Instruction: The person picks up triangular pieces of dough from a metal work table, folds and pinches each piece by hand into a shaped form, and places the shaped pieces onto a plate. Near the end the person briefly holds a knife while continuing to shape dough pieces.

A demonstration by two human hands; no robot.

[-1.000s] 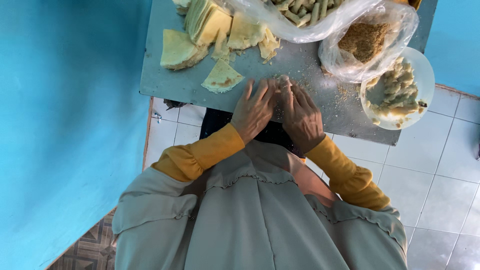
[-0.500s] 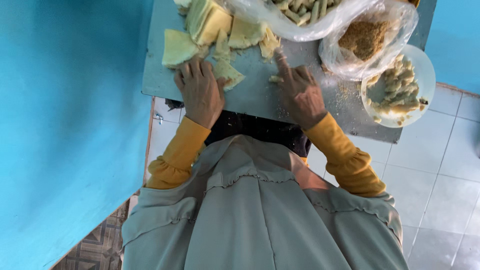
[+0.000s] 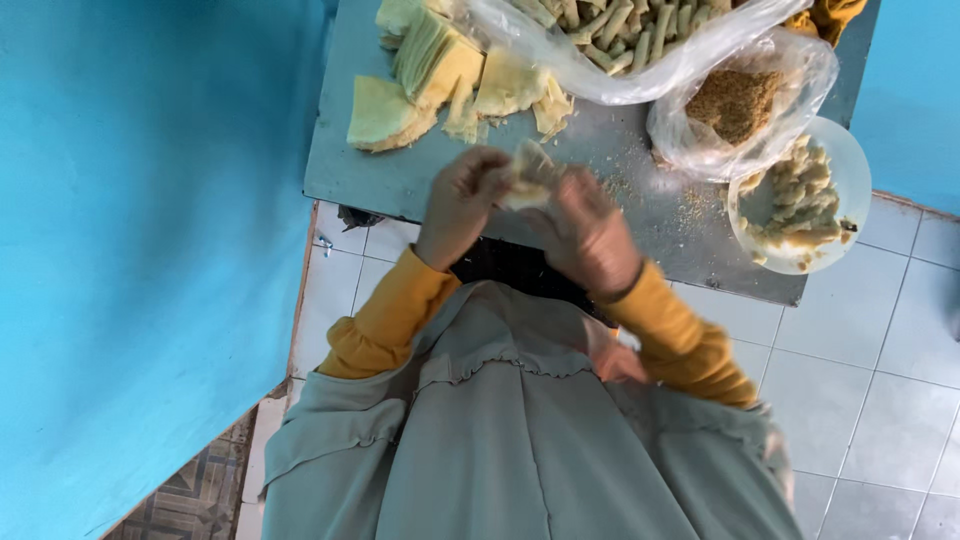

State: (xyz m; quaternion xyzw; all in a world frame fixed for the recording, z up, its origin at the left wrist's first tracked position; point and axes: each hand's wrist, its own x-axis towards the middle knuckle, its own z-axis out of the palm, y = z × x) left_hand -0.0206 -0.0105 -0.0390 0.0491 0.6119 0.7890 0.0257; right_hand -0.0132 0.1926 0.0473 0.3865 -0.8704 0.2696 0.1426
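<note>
Blue walls either side, grey desk [image 3: 400,180] below me, white floor tiles under it. I see a pale, thin wrapper sheet [image 3: 526,172] lifted off the desk, pinched between both hands just above the near edge. Left hand [image 3: 458,200] has fingers closed on the sheet's left side; right hand [image 3: 590,232] closed on its right side, both clamped on the same piece. My read: the step is folding or rolling the sheet; next move needs both grips kept even so it doesn't tear. Sheet is crumpled and blurred; long axis looks roughly tilted, upper tip pointing away from the body, but I can't tell exactly. Further out: stack of yellow wrapper pieces [image 3: 430,70] at the far left of the desk, clear bag of finished rolls [image 3: 620,30] at the far edge, bag of brown crumbs [image 3: 735,105] right of the hands, white plate of coated pieces [image 3: 845,170] overhanging the right corner.
</note>
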